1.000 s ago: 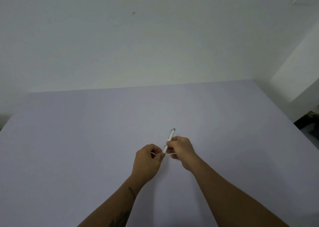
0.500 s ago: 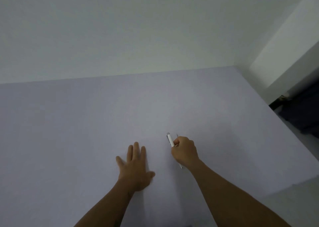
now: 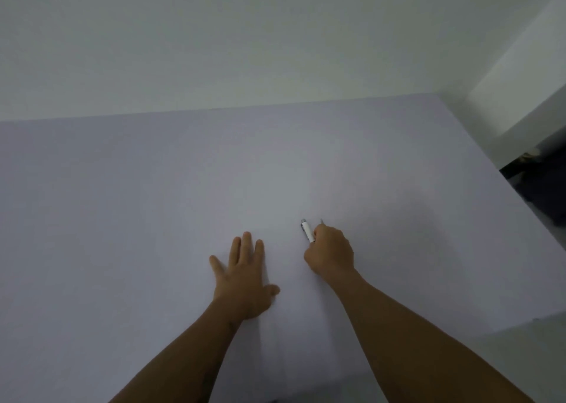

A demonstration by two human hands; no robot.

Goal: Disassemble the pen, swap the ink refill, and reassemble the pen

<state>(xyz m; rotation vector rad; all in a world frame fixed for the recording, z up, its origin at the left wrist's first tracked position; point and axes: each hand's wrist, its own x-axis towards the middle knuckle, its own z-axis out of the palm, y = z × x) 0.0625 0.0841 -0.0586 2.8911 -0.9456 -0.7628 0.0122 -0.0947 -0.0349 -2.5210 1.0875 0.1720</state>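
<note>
A white pen [image 3: 307, 231] with a silver end sticks out above my right hand [image 3: 330, 253], which is closed in a fist around it. The pen points up and slightly left; its lower part is hidden inside the fist. A thin dark tip [image 3: 321, 220] shows just above my knuckles, too small to identify. My left hand [image 3: 245, 275] lies flat, palm down, on the pale lilac table [image 3: 153, 203], fingers spread, holding nothing. A gap of about a hand's width separates the two hands.
The table runs back to a white wall [image 3: 245, 41]. Its right edge falls off toward a dark area [image 3: 542, 185] on the floor. A white wall corner [image 3: 520, 90] rises at the far right. The table's near right corner lies beside my right forearm.
One second ago both hands held the pen together. My left hand has let go and dropped flat onto the table. The right hand keeps the pen. The camera has turned leftward.
</note>
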